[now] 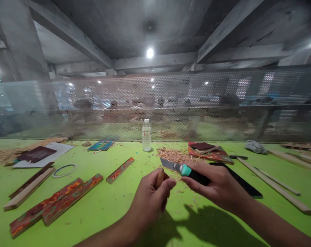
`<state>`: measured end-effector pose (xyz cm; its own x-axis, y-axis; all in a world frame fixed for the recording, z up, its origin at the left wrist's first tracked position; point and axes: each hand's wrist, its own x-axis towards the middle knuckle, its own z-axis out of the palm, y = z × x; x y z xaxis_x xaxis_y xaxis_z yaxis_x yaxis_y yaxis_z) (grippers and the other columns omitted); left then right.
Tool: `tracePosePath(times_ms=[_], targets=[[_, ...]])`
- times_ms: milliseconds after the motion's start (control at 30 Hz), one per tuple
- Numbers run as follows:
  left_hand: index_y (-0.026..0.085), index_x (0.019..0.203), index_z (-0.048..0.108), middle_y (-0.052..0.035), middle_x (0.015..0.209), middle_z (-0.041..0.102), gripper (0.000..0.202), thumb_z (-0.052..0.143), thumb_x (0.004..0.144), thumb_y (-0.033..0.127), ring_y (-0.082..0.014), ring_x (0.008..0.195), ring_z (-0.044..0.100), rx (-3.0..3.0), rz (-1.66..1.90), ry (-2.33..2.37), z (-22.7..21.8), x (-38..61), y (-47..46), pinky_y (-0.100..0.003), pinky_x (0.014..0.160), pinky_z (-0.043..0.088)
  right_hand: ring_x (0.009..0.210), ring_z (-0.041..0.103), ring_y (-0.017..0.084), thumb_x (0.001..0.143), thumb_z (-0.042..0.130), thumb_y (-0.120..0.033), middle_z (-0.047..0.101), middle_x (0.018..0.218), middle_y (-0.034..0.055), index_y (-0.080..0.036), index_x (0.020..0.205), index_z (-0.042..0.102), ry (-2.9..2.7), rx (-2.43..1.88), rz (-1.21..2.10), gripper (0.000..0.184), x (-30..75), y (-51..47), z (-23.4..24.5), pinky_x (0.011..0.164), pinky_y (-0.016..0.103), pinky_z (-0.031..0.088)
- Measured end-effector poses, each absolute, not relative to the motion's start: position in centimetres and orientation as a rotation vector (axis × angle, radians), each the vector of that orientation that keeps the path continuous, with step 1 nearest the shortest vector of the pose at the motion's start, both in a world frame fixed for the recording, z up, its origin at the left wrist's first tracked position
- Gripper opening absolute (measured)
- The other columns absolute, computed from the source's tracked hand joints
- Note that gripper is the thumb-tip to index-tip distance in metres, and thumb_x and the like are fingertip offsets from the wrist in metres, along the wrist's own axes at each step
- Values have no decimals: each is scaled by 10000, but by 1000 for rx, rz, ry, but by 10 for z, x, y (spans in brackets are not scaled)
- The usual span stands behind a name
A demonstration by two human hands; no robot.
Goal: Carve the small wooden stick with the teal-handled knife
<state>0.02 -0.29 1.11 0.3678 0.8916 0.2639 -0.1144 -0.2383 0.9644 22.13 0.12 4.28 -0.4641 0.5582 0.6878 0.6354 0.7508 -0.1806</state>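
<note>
My right hand (214, 181) is closed round the black and teal handle of a utility knife (168, 163), whose broad grey blade points up and to the left. In my left hand (155, 192) a small piece of wood (159, 178) is gripped, its rounded brown end showing between thumb and forefinger. The rest of that piece is hidden by my fingers. The blade sits just above the wood, apart from it. Behind the knife lies a heap of wood shavings (174, 154) on the green table (114, 209).
A bottle (146, 137) stands by the perforated screen (168, 120). To the left lie painted wooden strips (73, 199), a white ring (64, 170) and sandpaper (37, 153). On the right are a black flat panel (240, 181), a hammer (274, 185) and crumpled paper (255, 146).
</note>
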Motion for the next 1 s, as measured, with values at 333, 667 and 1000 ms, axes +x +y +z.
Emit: tracePosePath(times_ms=[333, 667, 1000], targets=[[187, 813, 538, 97, 623, 345, 434, 694, 903, 582, -90, 547, 278, 1587, 1121, 828, 11, -3, -1, -244, 526, 240, 676, 694, 129, 1009, 589, -411, 766, 832, 6, -215, 1054, 695, -2331, -819, -113, 227, 218, -3, 45, 599, 224, 468], [193, 837, 549, 118, 576, 310, 449, 679, 910, 616, -76, 481, 255, 1503, 1121, 891, 11, -3, 0, -229, 461, 230, 789, 773, 200, 1041, 534, -442, 800, 974, 67, -186, 1228, 671, -2254, -917, -417, 345, 213, -6, 30, 647, 281, 557], [218, 744, 482, 120, 529, 309, 498, 679, 896, 649, -72, 445, 276, 1457, 1135, 920, 9, -1, 3, -222, 423, 226, 913, 791, 220, 1042, 522, -437, 802, 1119, 105, -199, 1268, 672, -2191, -995, -272, 361, 206, -5, 18, 783, 300, 631]])
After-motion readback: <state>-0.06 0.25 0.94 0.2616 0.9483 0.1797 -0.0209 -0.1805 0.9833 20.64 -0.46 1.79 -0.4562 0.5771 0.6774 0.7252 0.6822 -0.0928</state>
